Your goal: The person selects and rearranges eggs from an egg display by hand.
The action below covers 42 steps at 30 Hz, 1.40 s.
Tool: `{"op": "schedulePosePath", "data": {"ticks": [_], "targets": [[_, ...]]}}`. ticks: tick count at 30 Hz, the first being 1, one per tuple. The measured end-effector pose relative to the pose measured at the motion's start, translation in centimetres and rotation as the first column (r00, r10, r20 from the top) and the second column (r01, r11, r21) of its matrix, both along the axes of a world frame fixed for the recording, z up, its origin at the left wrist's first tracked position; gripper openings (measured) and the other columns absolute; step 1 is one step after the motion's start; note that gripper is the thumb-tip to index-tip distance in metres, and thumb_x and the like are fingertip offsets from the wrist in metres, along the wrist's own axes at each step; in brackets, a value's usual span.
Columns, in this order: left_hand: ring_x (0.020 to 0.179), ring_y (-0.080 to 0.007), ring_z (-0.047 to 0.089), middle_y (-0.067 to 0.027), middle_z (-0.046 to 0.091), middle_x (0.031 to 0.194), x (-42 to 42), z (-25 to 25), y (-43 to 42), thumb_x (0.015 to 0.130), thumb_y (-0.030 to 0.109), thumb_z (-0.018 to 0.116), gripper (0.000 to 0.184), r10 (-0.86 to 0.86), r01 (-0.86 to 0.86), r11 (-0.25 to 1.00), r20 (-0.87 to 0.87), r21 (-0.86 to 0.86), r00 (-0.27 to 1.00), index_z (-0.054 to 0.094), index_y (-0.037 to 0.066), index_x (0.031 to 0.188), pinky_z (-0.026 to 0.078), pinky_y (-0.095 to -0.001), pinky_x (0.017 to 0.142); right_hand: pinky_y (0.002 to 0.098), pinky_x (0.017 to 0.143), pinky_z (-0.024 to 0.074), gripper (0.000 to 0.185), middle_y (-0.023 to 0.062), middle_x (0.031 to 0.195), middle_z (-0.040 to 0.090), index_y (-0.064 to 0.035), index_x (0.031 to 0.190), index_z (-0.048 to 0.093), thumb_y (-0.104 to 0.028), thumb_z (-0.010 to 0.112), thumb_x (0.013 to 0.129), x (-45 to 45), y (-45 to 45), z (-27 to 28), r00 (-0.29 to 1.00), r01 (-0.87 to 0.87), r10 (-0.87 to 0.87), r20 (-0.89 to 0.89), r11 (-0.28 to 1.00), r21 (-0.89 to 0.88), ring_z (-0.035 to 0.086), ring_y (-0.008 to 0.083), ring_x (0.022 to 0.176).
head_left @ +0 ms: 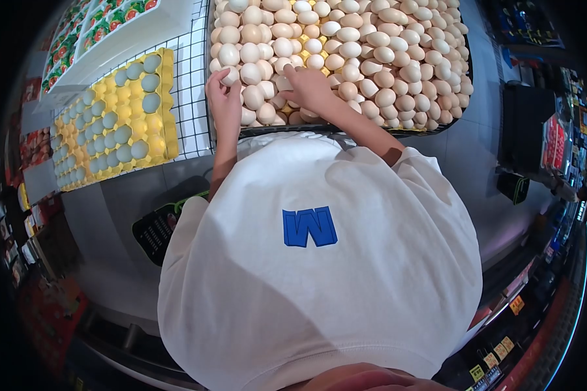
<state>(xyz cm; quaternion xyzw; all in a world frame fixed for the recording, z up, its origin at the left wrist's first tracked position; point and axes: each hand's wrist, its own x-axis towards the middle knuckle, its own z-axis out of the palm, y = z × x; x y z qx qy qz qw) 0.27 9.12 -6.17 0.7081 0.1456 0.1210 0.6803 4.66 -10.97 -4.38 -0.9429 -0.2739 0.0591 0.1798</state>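
Observation:
My left hand [225, 103] is at the near left corner of a large bin of eggs, its fingers closed around a pale egg [231, 77]. To its right, my right hand [309, 88] reaches over the pile of brown eggs [385, 78]. Its thumb and fingers are around another egg [283, 83], which still lies among its neighbours. The palm side of the right hand is hidden from me. Yellow egg trays [314, 47] show between the eggs near that hand.
Left of the bin, a yellow egg tray [151, 125] with bluish eggs sits on a white gridded surface [190, 98]. Behind it are packs in a white display [114, 39]. A dark basket [155, 234] with a green edge is low at my left. The bin's black rim [430, 129] runs before me.

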Motion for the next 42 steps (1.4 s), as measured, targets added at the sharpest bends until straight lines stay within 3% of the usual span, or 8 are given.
{"op": "schedulePosePath", "data": {"ticks": [11, 13, 16, 19, 26, 28, 30, 42], "targets": [[0.118, -0.0261, 0.050, -0.0167, 0.036, 0.134, 0.0, 0.6, -0.1, 0.086, 0.003, 0.062, 0.034, 0.010, -0.011, 0.997, 0.008, 0.082, 1.000, 0.054, 0.002, 0.120, 0.048, -0.0344, 0.098, 0.0417, 0.059, 0.0496, 0.044, 0.0139, 0.073, 0.063, -0.0069, 0.107, 0.049, -0.029, 0.072, 0.076, 0.6, -0.4, 1.2, 1.000, 0.014, -0.012, -0.025, 0.996, 0.090, 0.063, 0.0296, 0.066], [0.118, -0.0260, 0.050, -0.0166, 0.036, 0.134, -0.1, 0.5, -0.1, 0.086, 0.002, 0.062, 0.034, 0.011, -0.012, 0.997, 0.010, 0.071, 1.000, 0.054, 0.002, 0.119, 0.048, -0.0342, 0.098, 0.0390, 0.065, 0.0520, 0.043, 0.0116, 0.081, 0.067, -0.0095, 0.109, 0.055, -0.030, 0.069, 0.075, 1.0, -0.7, 2.6, 0.888, 0.183, -0.099, -0.449, 0.972, 0.148, 0.066, 0.0282, 0.074], [0.118, -0.0258, 0.051, -0.0165, 0.036, 0.135, 0.0, 0.5, -0.2, 0.086, 0.001, 0.062, 0.035, 0.001, -0.003, 0.998, 0.024, 0.070, 1.000, 0.054, 0.002, 0.120, 0.048, -0.0339, 0.097, 0.0365, 0.073, 0.0520, 0.043, 0.0108, 0.086, 0.068, -0.0100, 0.110, 0.060, -0.034, 0.067, 0.076, 1.6, -1.5, 1.7, 0.702, 0.223, 0.015, -0.712, 0.945, 0.240, 0.066, 0.0264, 0.078], [0.117, -0.0256, 0.052, -0.0165, 0.035, 0.135, 0.0, 0.8, -0.2, 0.086, 0.001, 0.062, 0.035, 0.011, -0.011, 0.998, 0.003, 0.059, 1.000, 0.054, 0.002, 0.120, 0.049, -0.0337, 0.097, 0.0317, 0.071, 0.0521, 0.032, 0.0080, 0.083, 0.066, -0.0079, 0.105, 0.063, -0.030, 0.066, 0.082, 1.5, -1.7, -0.5, 0.820, -0.005, 0.144, -0.554, 0.969, 0.246, 0.062, 0.0173, 0.072], [0.117, -0.0204, 0.048, -0.0116, 0.042, 0.129, -0.3, 1.5, -0.7, 0.088, 0.005, 0.058, 0.035, 0.019, -0.019, 1.000, 0.001, -0.012, 1.000, 0.053, 0.002, 0.123, 0.038, -0.0346, 0.103, 0.0333, 0.072, 0.0510, 0.035, 0.0081, 0.085, 0.070, -0.0103, 0.094, 0.069, -0.041, 0.064, 0.077, 0.9, -1.0, -0.5, 0.765, -0.013, 0.127, -0.632, 0.983, 0.182, 0.066, 0.0222, 0.077], [0.117, -0.0202, 0.048, -0.0114, 0.042, 0.129, -0.2, 1.2, -0.5, 0.088, 0.005, 0.058, 0.035, 0.018, -0.018, 1.000, -0.001, 0.010, 1.000, 0.053, 0.002, 0.123, 0.038, -0.0344, 0.103, 0.0300, 0.069, 0.0513, 0.028, 0.0080, 0.084, 0.069, -0.0047, 0.095, 0.065, -0.030, 0.064, 0.082, 1.0, -0.6, 0.7, 0.758, -0.133, 0.116, -0.642, 0.991, 0.022, 0.067, 0.0174, 0.078], [0.118, -0.0269, 0.051, -0.0175, 0.034, 0.136, 0.0, 0.4, 0.0, 0.086, 0.001, 0.061, 0.035, 0.001, -0.002, 0.996, 0.007, 0.093, 1.000, 0.053, 0.002, 0.121, 0.048, -0.0345, 0.099, 0.0305, 0.068, 0.0506, 0.025, 0.0075, 0.081, 0.068, -0.0051, 0.093, 0.065, -0.027, 0.064, 0.082, 0.8, -0.6, 0.9, 0.782, -0.147, 0.136, -0.608, 0.989, 0.032, 0.065, 0.0170, 0.076], [0.118, -0.0260, 0.051, -0.0174, 0.036, 0.135, -0.1, 1.0, -0.2, 0.087, 0.002, 0.061, 0.035, 0.008, -0.008, 0.997, -0.005, 0.073, 1.000, 0.053, 0.001, 0.120, 0.049, -0.0344, 0.097, 0.0330, 0.065, 0.0479, 0.013, 0.0086, 0.073, 0.062, -0.0049, 0.088, 0.064, -0.016, 0.064, 0.081, 0.9, -0.7, -1.4, 0.808, -0.196, 0.289, -0.513, 0.954, 0.228, 0.060, 0.0199, 0.069]]}}
